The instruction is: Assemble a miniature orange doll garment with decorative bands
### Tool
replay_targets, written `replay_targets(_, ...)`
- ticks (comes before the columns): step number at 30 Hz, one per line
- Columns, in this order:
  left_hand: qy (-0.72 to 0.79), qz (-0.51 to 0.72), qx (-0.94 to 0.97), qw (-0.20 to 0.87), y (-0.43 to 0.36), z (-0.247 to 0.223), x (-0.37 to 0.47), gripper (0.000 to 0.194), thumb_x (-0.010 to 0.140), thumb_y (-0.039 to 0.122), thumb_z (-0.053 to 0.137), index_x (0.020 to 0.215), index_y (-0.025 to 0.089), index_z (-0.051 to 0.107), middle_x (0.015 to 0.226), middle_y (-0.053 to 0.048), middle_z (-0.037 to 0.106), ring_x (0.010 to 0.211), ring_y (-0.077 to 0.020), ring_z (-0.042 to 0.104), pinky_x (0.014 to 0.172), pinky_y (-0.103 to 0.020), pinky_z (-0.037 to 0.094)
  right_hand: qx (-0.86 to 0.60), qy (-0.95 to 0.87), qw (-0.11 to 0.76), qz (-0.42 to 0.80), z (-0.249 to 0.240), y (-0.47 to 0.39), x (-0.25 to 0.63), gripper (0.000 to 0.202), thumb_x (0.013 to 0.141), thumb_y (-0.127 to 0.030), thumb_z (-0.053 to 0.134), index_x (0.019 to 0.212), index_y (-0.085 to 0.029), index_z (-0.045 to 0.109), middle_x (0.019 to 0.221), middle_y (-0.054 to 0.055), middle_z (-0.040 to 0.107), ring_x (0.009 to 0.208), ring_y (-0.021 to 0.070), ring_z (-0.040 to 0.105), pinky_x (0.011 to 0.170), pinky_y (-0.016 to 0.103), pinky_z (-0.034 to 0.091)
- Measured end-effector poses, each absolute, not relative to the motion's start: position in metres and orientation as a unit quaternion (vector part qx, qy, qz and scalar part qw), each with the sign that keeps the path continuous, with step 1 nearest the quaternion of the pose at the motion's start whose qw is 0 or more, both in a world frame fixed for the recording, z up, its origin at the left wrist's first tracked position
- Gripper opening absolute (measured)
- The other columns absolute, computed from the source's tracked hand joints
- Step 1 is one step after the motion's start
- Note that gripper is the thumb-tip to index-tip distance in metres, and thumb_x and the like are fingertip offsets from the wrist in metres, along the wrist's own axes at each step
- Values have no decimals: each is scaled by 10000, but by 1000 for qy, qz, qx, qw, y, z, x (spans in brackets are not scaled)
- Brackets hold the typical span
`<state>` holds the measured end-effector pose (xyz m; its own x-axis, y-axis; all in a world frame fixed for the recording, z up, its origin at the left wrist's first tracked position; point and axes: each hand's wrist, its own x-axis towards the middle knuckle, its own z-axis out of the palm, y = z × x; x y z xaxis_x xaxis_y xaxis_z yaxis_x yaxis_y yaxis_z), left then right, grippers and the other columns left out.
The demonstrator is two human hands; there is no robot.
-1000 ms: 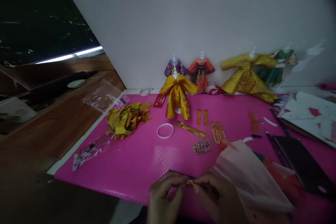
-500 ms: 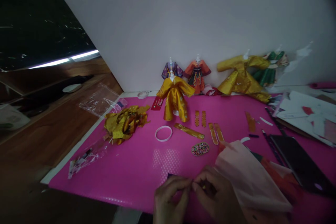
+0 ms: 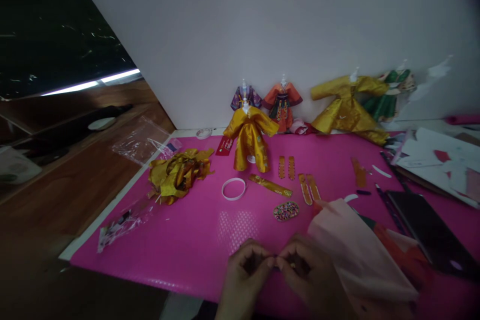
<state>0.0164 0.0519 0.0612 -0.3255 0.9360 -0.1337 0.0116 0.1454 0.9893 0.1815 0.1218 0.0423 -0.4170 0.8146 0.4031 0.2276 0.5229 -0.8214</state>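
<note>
My left hand (image 3: 249, 270) and my right hand (image 3: 305, 270) meet at their fingertips near the front edge of the pink mat (image 3: 187, 240). Both are closed in a pinch on a small dark piece between them, mostly hidden by the fingers. Just beyond lies a beaded oval piece (image 3: 286, 211). A white ring (image 3: 233, 189) and a long gold strip (image 3: 270, 185) are farther back. Pale fabric (image 3: 348, 245) lies beside my right hand.
Small gold robes (image 3: 250, 135) stand at the back by the wall. Gold scraps (image 3: 179, 172) and plastic bags lie left. A dark phone (image 3: 429, 230), pencils and white papers (image 3: 438, 160) are on the right. More gold strips (image 3: 309, 189) lie mid-mat.
My left hand has turned and shifted slightly right, its fingers now more curled. The dark piece that stuck out above it is now mostly hidden. The view has shifted slightly.
</note>
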Motion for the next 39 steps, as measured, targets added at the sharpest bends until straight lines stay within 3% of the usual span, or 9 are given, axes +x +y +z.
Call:
replay_targets(8,628,509,366,462,55,65,15,348,827,509,818,701,202,714,720,-3,638,734,-188,578,728,-297,453,-369,-741,442,345,52,120,174,178,808,-167,590,663,-238,665,583,-33,636,456,108,566,443,186,436)
replay_targets(17,624,500,370,473,58,67,15,298,831,480,807,747,200,748,758,-15,661,772,-201,596,763,-316,468,-381,-737,419,368,41,119,177,181,835,-161,603,694,-247,678,637,-26,636,519,129,568,491,219,454)
replay_targets(39,630,490,375,472,65,63,20,301,798,449,768,668,217,628,696,7,605,708,-184,573,727,-308,481,-408,-713,414,392,22,115,175,182,848,-185,595,694,-255,662,648,-29,573,552,142,500,542,252,421)
